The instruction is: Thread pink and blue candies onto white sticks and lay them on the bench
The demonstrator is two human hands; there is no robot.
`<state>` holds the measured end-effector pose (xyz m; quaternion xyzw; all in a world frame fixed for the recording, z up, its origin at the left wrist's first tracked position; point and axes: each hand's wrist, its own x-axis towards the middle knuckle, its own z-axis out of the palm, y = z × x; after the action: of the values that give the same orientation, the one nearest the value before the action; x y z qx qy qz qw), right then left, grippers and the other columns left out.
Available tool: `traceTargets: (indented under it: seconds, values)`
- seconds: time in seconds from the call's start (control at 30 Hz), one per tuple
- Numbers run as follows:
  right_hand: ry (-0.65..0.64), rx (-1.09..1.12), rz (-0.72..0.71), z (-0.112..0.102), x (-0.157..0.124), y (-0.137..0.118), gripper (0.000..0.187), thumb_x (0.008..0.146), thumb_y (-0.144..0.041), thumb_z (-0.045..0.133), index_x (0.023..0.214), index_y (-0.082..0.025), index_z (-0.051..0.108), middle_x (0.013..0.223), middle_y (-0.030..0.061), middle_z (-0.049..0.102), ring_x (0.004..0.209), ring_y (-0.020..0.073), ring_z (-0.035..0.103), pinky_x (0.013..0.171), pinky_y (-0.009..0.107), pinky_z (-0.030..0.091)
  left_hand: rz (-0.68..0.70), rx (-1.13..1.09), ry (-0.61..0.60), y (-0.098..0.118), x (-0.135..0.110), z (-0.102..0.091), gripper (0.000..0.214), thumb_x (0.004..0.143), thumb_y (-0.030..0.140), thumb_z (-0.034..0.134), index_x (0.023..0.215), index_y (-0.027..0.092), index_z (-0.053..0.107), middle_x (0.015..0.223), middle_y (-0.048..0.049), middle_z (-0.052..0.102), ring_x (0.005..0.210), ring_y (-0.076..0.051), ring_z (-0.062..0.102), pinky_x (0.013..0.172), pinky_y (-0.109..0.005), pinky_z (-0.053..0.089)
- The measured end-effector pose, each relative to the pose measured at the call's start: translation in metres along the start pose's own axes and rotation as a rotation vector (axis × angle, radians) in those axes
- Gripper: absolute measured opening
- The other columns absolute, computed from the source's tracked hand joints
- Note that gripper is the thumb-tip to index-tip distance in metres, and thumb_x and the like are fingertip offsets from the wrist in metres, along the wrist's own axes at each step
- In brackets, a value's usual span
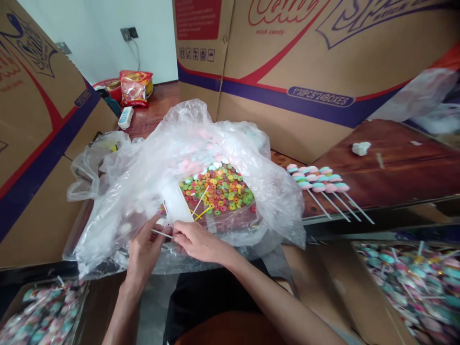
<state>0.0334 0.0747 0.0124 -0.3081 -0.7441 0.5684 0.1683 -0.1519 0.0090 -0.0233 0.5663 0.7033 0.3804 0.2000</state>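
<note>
A thin white stick (161,233) spans the gap between my two hands at the front edge of the plastic. My left hand (143,242) is closed around its left end; whatever else those fingers hold is hidden. At its right end, my right hand (196,239) pinches the stick with curled fingers. Just beyond them lies a white box-like piece (177,203). Small ring-shaped candies (224,189), in red, orange, yellow and green, are heaped behind it, with a loose white stick (200,200) and yellow strips (201,214). Clear plastic sheeting (143,177) surrounds the heap, covering pink and white pieces.
Finished-looking marshmallow sticks (318,179) lie in rows on the table (402,167) at right. Large cartons stand at left (43,129) and behind (273,62). Boxes of wrapped candy sit low at right (413,282) and left (46,311). A red packet (134,88) stands far back.
</note>
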Motion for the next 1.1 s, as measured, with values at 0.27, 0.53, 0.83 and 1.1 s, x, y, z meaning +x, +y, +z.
traceTargets:
  seconds: [0.27,0.53,0.83,1.1]
  values:
    - [0.219,0.125,0.052,-0.029,-0.055,0.01,0.02,0.093,-0.017,0.044,0.076,-0.019,0.053,0.067,-0.0033,0.058,0.055,0.0091,0.051,0.053,0.02,0.038,0.228,0.182,-0.085,0.018,0.013,-0.011,0.051,0.08,0.051,0.072,0.122,0.022,0.066,0.065,0.0046,0.055,0.054,-0.012,0.051,0.057,-0.024,0.045]
    - [0.513,0.261,0.231,-0.041,-0.035,0.025,0.015,0.092,-0.03,0.044,0.08,-0.022,0.047,0.048,-0.0075,0.052,0.037,0.0095,0.046,0.041,0.018,0.032,0.468,0.34,-0.053,0.055,0.037,0.06,0.03,0.091,0.036,0.063,0.117,0.022,0.064,0.094,-0.0063,0.063,0.086,-0.02,0.063,0.079,-0.032,0.052]
    - [0.714,0.143,0.152,-0.058,-0.055,0.045,0.019,0.09,-0.036,0.049,0.078,-0.021,0.051,0.075,0.0012,0.066,0.048,0.0105,0.052,0.049,0.023,0.04,0.364,0.309,0.036,0.053,0.046,0.06,0.029,0.094,0.02,0.049,0.119,0.021,0.062,0.087,-0.0049,0.066,0.072,-0.016,0.063,0.068,-0.027,0.048]
    - [1.025,-0.147,0.165,-0.109,-0.087,0.053,0.035,0.088,-0.033,0.048,0.115,-0.017,0.062,0.067,-0.0014,0.061,0.06,0.0164,0.056,0.061,0.029,0.045,0.173,0.517,0.185,0.042,0.054,0.034,0.042,0.088,0.031,0.059,0.127,0.014,0.061,0.097,-0.0103,0.063,0.072,-0.021,0.062,0.065,-0.032,0.048]
